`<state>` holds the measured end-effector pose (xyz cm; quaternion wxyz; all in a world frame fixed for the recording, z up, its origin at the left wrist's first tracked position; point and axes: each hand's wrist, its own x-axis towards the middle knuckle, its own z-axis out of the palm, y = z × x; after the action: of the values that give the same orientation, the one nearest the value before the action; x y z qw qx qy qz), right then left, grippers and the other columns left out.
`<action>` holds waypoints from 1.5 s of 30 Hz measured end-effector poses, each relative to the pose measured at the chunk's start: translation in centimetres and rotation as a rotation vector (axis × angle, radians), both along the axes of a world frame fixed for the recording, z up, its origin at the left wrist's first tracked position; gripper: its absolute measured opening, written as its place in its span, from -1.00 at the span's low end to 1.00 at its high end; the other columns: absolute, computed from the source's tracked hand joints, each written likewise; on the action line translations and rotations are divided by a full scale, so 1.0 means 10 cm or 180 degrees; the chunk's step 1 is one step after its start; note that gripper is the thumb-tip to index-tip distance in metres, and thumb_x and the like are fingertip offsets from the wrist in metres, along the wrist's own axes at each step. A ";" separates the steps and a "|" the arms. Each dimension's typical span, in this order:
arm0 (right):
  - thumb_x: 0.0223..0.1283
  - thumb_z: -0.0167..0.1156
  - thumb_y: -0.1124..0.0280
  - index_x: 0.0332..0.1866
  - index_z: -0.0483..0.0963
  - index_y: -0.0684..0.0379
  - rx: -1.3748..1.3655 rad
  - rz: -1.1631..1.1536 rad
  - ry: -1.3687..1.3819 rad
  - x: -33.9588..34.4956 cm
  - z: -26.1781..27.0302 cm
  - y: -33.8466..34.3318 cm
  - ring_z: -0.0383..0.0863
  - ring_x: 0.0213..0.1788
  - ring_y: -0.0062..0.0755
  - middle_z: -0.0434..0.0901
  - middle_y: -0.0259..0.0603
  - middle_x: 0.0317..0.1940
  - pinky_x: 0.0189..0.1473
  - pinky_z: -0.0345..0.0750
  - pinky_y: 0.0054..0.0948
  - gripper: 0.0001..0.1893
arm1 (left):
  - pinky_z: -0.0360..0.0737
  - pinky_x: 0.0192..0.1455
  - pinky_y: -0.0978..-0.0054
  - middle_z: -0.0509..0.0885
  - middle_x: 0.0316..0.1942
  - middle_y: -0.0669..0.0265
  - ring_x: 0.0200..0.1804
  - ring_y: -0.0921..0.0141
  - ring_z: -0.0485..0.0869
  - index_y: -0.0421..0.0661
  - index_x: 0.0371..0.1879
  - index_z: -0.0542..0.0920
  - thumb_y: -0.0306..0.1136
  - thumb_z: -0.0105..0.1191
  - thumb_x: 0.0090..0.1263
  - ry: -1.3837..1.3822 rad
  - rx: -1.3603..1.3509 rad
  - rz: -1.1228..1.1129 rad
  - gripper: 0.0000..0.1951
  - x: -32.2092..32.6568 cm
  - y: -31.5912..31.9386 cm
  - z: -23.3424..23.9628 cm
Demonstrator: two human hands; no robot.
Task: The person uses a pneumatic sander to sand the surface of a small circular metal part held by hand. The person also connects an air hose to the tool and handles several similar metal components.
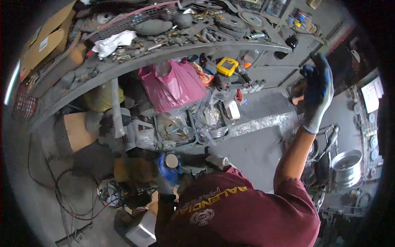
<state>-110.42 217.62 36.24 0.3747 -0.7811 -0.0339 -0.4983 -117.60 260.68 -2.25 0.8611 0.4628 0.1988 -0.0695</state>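
My left hand (168, 174), in a blue and grey glove, is at the lower middle, close to the front of my maroon shirt (234, 210). It is closed around a small round object with a pale flat top (171, 161); the fingers hide its sides. My right hand (319, 88), in a dark blue and white glove, is raised at the right, beyond the right end of the cluttered metal workbench (197, 48). Its thumb stands apart from the fingers, and nothing shows in it.
Under the bench are a pink plastic bag (176, 85), a yellow case (227, 66) and a crate of bagged parts (176, 129). A hose (57, 191) loops over the floor at left. A metal wheel rim (347, 169) stands at right. Cardboard boxes (46, 46) rest at upper left.
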 end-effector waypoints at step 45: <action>0.22 0.20 0.67 0.20 0.49 0.38 0.0785 0.2469 0.3041 0.29 -4.04 -2.03 0.63 0.04 -0.34 0.67 -0.13 0.04 0.20 0.53 -0.34 -0.59 | 0.69 -0.19 0.53 0.72 -0.13 0.40 -0.15 0.60 0.65 -0.26 0.13 0.64 -0.20 0.13 0.63 0.0411 0.0891 0.1275 -0.65 -1.30 -3.57 1.11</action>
<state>-107.57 197.33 -4.14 0.5894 -0.7995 -0.0860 0.0778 -130.58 224.96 8.86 0.7707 0.5235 0.3488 0.1013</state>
